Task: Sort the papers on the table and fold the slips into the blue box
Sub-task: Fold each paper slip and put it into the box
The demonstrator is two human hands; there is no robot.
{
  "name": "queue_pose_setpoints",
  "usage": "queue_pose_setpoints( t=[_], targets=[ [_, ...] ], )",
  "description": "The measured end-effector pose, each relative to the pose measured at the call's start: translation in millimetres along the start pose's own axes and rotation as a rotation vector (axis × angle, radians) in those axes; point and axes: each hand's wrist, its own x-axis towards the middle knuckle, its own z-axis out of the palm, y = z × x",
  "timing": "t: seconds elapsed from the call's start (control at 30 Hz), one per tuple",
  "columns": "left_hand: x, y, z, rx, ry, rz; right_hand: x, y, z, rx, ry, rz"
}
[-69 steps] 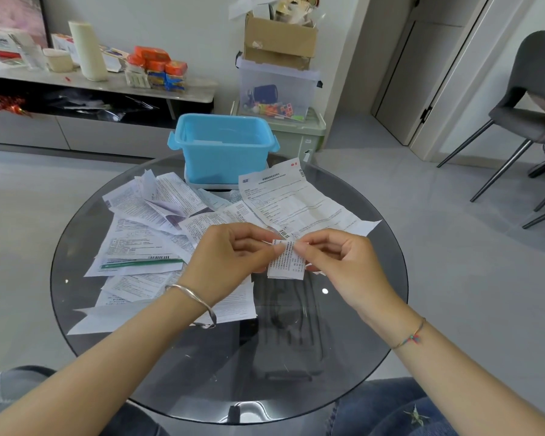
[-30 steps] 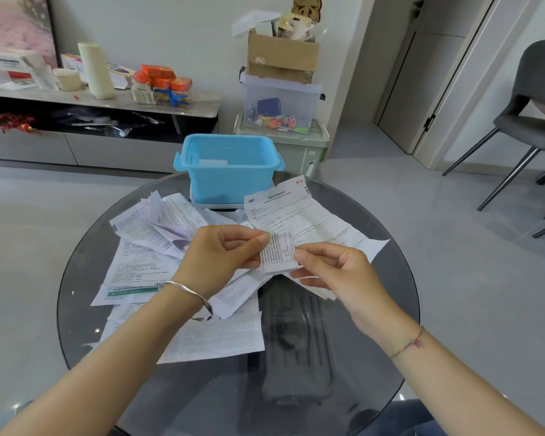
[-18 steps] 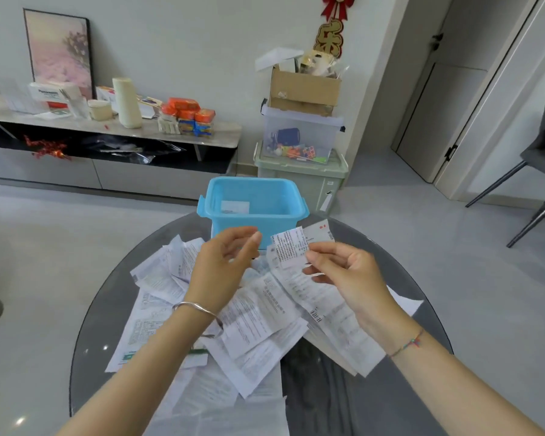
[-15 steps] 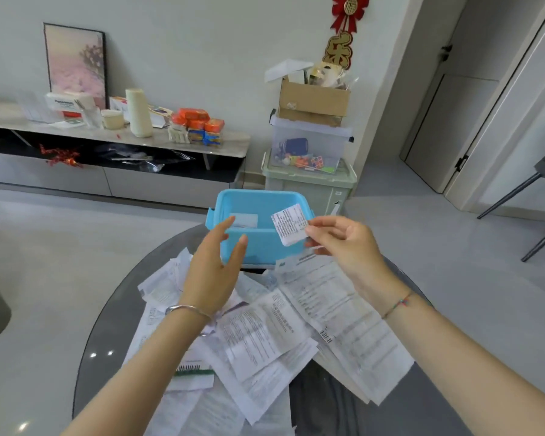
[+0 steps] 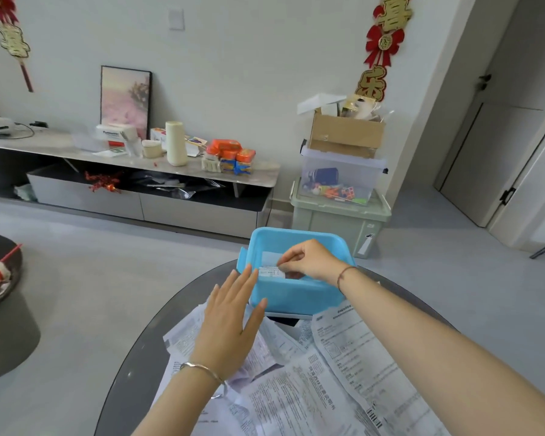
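Right hand pinches folded slip inside blue box; second slip already there; left hand flat, empty, beside box; many papers unsorted on tabletop.

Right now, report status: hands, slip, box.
Right hand pinching slip inside blue box. Left hand open, above papers near box front. Nothing blocking.

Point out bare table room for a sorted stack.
Bare glass of the table runs as a strip between its left rim and the papers, up to the left wall of the blue box. Crowded: papers cover the middle and right, and the right hand pinches a slip in the box's mouth.
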Motion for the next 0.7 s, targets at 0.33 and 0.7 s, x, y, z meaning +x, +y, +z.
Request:
queue_pose_setpoints(
  t=[0.33, 0.7],
  targets=[
    [1.1, 0.6, -2.7, 0.010, 0.005, 0.039, -14.7, -14.8, -13.9, -0.014, 0.048, -0.039],
    [-42.5, 55.7, 10.2, 0.155, -0.301, 0.232, -195.7, 26.7, -21.2, 0.075, 0.405, -0.104]
  ],
)
